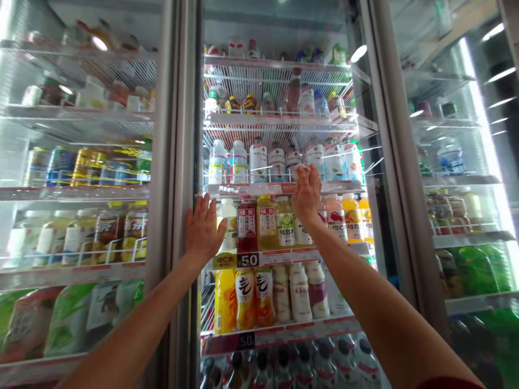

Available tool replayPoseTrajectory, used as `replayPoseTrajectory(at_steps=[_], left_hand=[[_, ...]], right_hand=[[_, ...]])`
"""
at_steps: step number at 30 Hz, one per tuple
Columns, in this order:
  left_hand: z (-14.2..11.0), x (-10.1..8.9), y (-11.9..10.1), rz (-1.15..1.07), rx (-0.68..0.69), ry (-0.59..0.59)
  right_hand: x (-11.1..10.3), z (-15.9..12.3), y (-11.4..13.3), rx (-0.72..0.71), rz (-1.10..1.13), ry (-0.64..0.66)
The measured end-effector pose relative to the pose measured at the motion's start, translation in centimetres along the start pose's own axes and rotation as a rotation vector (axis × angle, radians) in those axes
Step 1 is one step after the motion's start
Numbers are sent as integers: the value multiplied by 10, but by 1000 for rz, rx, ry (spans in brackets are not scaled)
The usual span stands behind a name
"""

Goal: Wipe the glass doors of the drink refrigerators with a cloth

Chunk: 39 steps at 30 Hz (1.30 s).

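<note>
A glass door (279, 32) of a drinks fridge stands right in front of me. My left hand (204, 229) lies flat near the door's left edge, fingers stretched upward, holding nothing. Higher and to the right, my right hand (307, 194) presses a crumpled white cloth (300, 172) against the glass. Most of the cloth is hidden under the fingers, so whether it is fabric or paper I cannot tell. Behind the glass, white-labelled bottles (258, 162) stand on the shelf at that height. Red and yellow drink bottles (247, 227) fill the shelf below.
A metal door frame (178, 135) runs up on the left, another (399, 151) on the right. Neighbouring fridge sections hold cans (87, 167) and green bottles (480, 267). Price tags (248, 260) line the shelf edges. Ceiling lights reflect in the glass.
</note>
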<state>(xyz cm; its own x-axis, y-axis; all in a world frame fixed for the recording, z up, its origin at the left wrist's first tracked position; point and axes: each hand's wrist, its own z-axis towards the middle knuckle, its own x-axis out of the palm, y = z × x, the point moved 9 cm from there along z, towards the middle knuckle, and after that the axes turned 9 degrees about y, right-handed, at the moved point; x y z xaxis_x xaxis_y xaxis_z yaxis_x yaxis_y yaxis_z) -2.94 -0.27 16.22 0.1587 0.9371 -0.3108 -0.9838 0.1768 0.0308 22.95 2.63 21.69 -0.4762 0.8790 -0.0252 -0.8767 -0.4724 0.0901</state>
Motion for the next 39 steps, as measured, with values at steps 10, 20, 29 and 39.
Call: replayPoseTrajectory(at_steps=[10,20,29,39], left_hand=[[0,-37,4,77,100,-70],[0,-64,34,70,65,-175],[10,-71,30,34,30,-186],[26,-47,2,-3,63,-125]], right_hand=[[31,12,79,-166,72,56],[71,6,181,-516,43,284],[74,-11,198,-761,-13,302],[26,35,69,-582,-45,213]])
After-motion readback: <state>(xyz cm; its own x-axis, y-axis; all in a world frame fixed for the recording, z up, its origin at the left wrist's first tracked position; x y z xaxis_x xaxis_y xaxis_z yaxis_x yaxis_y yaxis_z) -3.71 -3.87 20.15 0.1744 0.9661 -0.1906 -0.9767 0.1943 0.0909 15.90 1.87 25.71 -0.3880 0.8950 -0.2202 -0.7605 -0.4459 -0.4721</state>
